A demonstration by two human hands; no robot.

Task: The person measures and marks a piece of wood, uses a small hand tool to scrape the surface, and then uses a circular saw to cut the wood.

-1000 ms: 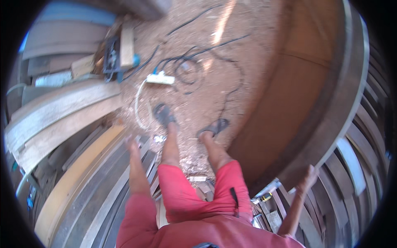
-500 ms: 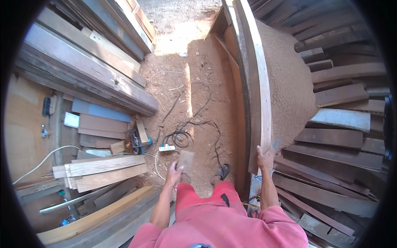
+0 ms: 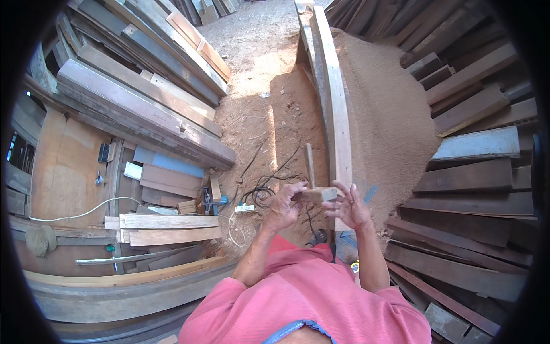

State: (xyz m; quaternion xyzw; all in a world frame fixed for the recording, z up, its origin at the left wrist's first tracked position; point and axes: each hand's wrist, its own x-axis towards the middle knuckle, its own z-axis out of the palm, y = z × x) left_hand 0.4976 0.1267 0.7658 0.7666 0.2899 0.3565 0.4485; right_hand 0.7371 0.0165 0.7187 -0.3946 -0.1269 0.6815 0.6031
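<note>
My left hand (image 3: 283, 207) is closed on a wooden mallet (image 3: 318, 195), gripping one end of its block-shaped head. The mallet's slim handle points away from me, toward the far end of the yard. My right hand (image 3: 354, 211) is raised at the other end of the head, fingers spread and apart; whether a fingertip touches the wood is hard to tell. Just beyond and to the right, a long pale timber beam (image 3: 339, 114) stands lengthwise on other boards.
Sawdust (image 3: 384, 114) is heaped right of the beam, with stacked planks (image 3: 464, 175) beyond it. At left are timber stacks (image 3: 149, 114), a blue power tool (image 3: 216, 199), a white power strip (image 3: 244, 208) and black cable (image 3: 260, 192) on the ground. A yellow tape measure (image 3: 355, 267) lies near my right forearm.
My right hand has left the beam and moved in toward my left hand. The mallet has been lifted and carried right, turning so its handle shows. My view has shifted too.
</note>
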